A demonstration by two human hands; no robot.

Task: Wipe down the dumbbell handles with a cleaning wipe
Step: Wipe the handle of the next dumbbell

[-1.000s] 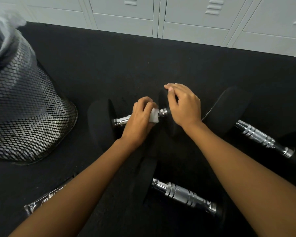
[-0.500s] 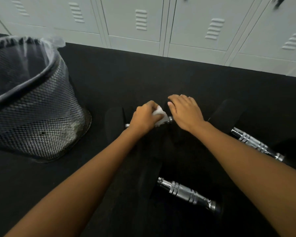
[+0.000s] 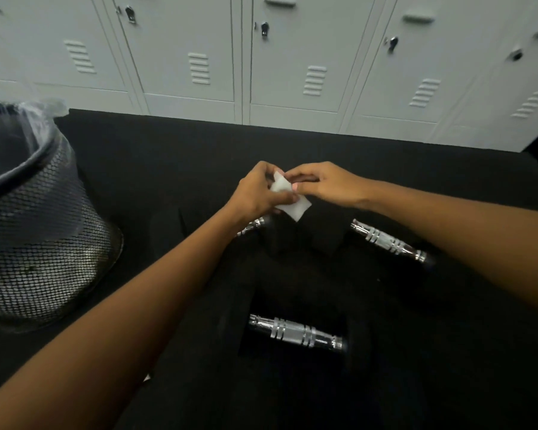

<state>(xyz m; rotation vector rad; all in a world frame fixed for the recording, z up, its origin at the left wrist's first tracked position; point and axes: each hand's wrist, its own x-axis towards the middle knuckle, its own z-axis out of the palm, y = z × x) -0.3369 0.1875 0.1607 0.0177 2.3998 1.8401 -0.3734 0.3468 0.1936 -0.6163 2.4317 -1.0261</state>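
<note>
Three black dumbbells with chrome handles lie on the black floor mat. My left hand (image 3: 257, 193) and my right hand (image 3: 326, 183) both pinch a folded white cleaning wipe (image 3: 288, 198), held in the air just above the far-left dumbbell. Only a short piece of that dumbbell's handle (image 3: 253, 225) shows under my left wrist. The right dumbbell's handle (image 3: 390, 245) lies bare below my right forearm. The near dumbbell's handle (image 3: 295, 332) lies bare at bottom centre.
A black mesh waste bin (image 3: 35, 243) with a clear liner stands at the left. A row of pale grey lockers (image 3: 292, 57) runs along the back edge of the mat (image 3: 168, 156).
My left hand has lifted the wipe off the far-left dumbbell's handle. My right hand has left the dumbbell's head and now pinches the wipe too. The camera has tilted up.
</note>
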